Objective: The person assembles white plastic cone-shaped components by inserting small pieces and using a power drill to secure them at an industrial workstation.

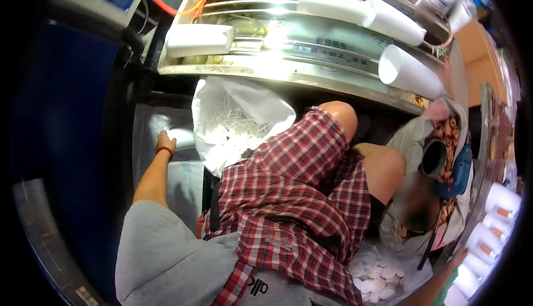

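My left hand (165, 141), with a red beaded bracelet at the wrist, reaches down at the left. Its fingers are closed at the end of a white cylinder (182, 138), above a bag-lined bin. My right hand (459, 256) is at the lower right, beside several white cylinders (482, 240) with small brown patches. Its fingers are small and blurred, so their grip cannot be made out. Between my left arm and my knees, a white bag (244, 92) holds thin white shavings (230, 128).
Ahead, a glass-topped bench (350, 67) carries a white hollow cylinder (413, 73) and other white pieces (200, 41). Right of my knees, an open sack holds orange-brown pieces, a dark tube (434, 158) and a blue power tool (459, 170). White flat pieces (377, 275) lie below it.
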A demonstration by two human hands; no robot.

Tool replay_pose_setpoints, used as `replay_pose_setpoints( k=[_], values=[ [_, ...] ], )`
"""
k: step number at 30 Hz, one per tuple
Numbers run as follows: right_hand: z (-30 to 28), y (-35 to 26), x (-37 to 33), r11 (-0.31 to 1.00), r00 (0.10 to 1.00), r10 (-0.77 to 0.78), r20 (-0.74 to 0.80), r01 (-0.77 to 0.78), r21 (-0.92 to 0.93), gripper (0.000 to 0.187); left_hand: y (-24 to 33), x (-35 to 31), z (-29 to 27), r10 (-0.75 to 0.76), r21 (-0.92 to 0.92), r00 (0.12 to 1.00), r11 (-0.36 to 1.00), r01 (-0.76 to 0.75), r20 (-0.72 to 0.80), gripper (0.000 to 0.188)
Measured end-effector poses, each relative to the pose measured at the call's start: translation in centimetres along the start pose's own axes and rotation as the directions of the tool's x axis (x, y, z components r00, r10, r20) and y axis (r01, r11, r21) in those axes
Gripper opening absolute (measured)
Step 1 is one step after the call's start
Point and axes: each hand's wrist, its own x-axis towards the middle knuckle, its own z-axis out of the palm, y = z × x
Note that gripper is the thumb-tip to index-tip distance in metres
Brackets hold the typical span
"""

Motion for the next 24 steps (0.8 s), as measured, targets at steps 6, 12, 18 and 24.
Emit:
replay_pose_setpoints(
  k=[6, 12, 18, 24],
  values=[
    [-10.3, -5.0, -6.8, 0.949, 0.954, -0.114, 0.276, 0.022, 0.314, 0.043, 0.9, -0.6, 9.0, 0.313, 0.342, 0.914, 0.855, -0.390, 0.258, 0.056],
    [-19.6, -7.7, -11.5, 0.875, 0.923, -0.198, 0.330, 0.015, 0.483, 0.036, 6.8, 4.0, 17.0, 0.538, 0.477, 0.691, 0.500, -0.723, 0.484, 0.052],
    [-24.6, -19.1, -17.2, 0.847, 0.894, -0.362, 0.264, 0.197, 0.494, 0.036, 7.6, 10.4, 22.8, 0.587, 0.326, 0.619, 0.533, -0.781, 0.522, 0.061],
    [-28.0, -34.8, -23.6, 0.751, 0.739, -0.582, 0.339, 0.329, 0.572, 0.043, 18.3, 10.9, 15.0, 0.664, 0.333, 0.636, 0.542, -0.772, 0.393, 0.061]
  ],
)
